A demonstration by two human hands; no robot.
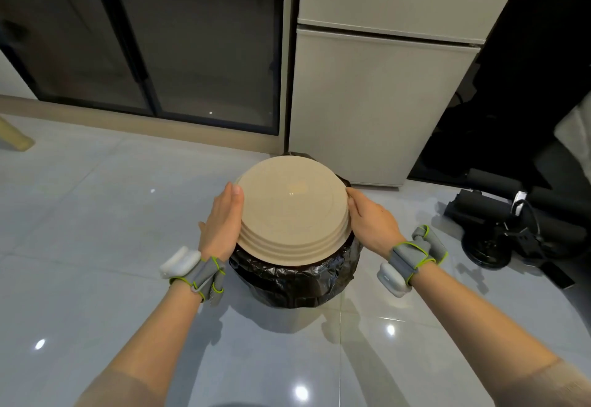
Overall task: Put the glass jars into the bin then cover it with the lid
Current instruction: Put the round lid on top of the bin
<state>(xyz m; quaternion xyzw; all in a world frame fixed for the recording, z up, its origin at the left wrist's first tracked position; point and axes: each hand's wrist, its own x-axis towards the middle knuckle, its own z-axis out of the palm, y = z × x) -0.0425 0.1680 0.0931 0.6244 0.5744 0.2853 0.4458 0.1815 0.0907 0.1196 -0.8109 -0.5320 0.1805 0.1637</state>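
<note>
Clearly, step in hand: the covering, the last part of the task, judging by both hands set on the lid.
Lid (292, 211): round, beige, with stepped rings at its near edge; it sits over the mouth of the bin, tilted a little toward the near side, so it looks not yet seated all round.
Bin (294, 278): stands on the pale tiled floor (96, 215), just near of the white fridge (380, 103); a black liner bag is folded over its rim and hangs crumpled down the wall, which may keep the lid from dropping flush.
Left hand (224, 221): flat against the lid's left edge, fingers straight and pointing far, palm pressing inward rather than curling under.
Right hand (371, 221): mirrors it on the right edge, fingers lying along the rim.
Why held so: opposite-side pressure centres the disc over the opening and lets it be lowered level.
Glass jars: none in view; whether they are inside cannot be told, since the lid hides the interior.
Wrists: each carries a grey strap with a white unit.
Far right: dark equipment lies on the floor, well apart from the bin.
</note>
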